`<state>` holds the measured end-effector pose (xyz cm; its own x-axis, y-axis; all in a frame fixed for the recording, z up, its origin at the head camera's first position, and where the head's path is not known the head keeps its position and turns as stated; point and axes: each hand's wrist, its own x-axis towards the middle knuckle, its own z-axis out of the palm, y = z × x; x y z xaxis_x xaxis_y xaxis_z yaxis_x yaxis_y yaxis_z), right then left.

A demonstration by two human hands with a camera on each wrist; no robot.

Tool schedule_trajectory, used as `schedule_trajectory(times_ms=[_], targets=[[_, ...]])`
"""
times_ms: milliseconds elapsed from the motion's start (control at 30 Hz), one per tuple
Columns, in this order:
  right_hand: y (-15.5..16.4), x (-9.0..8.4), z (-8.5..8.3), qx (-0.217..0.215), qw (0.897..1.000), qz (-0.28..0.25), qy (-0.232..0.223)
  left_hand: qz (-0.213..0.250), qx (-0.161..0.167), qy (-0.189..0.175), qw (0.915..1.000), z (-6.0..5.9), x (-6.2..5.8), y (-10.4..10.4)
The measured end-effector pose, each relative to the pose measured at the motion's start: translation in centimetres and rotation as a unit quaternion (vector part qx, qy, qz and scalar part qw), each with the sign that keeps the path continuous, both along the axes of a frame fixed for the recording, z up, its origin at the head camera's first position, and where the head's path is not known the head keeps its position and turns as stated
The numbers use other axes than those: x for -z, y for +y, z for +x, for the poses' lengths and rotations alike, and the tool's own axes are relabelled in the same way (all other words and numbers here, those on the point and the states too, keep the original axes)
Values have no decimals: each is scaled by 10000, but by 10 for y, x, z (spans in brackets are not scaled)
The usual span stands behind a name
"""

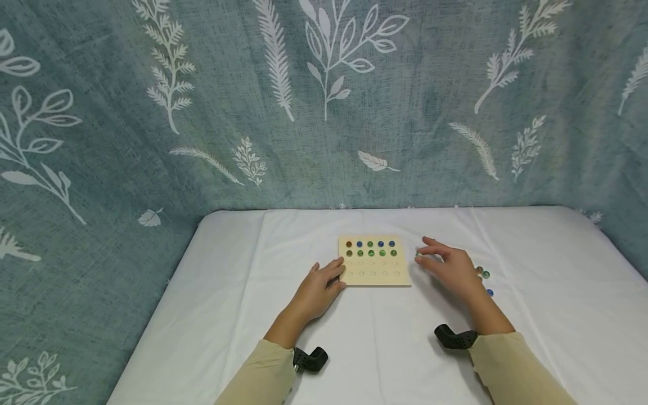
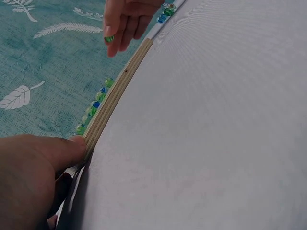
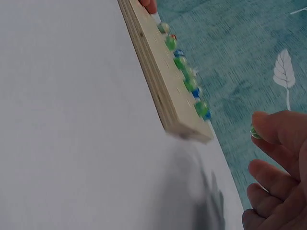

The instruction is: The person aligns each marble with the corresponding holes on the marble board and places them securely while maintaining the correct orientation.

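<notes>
A pale wooden board [image 1: 374, 282] with rows of round hollows lies on the table. Glass marbles [image 1: 371, 253] in green, blue and brown fill its two far rows, while the two near rows are bare. My left hand [image 1: 313, 291] holds the board's near left corner, thumb at the front edge and fingers along the left side. Just right of the board, my right hand [image 1: 453, 271] is raised and pinches a green marble [image 3: 254, 132] between thumb and forefinger. Its other fingers are loosely bent.
Several loose marbles [image 1: 486, 274], brown, green and blue, lie on the white tablecloth [image 1: 283, 247] beyond my right wrist, partly hidden by it. A blue-green curtain [image 1: 324, 169] with white leaf prints hangs behind and to the left of the table.
</notes>
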<state>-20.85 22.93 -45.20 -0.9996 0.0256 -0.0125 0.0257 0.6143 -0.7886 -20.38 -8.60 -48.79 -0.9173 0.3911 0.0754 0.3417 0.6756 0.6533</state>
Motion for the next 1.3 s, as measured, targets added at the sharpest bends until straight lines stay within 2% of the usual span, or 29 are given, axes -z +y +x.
schedule_trajectory(times_ms=[267, 533, 1000, 1300], targets=[[-27, 11, -12, 285, 9980, -507, -266, 55, 30, 35, 10000, -1, 0, -2], [-40, 22, -14, 645, 9935, -857, -383, -6, 28, 87, 10000, 0, 2, 0], [-44, 23, -13, 177, 9990, -325, -239, -16, 84, 189, 9998, -1, 0, -2], [-46, 25, -15, 106, 9997, -21, -199, 4, 41, 86, 10000, -1, -1, -2]])
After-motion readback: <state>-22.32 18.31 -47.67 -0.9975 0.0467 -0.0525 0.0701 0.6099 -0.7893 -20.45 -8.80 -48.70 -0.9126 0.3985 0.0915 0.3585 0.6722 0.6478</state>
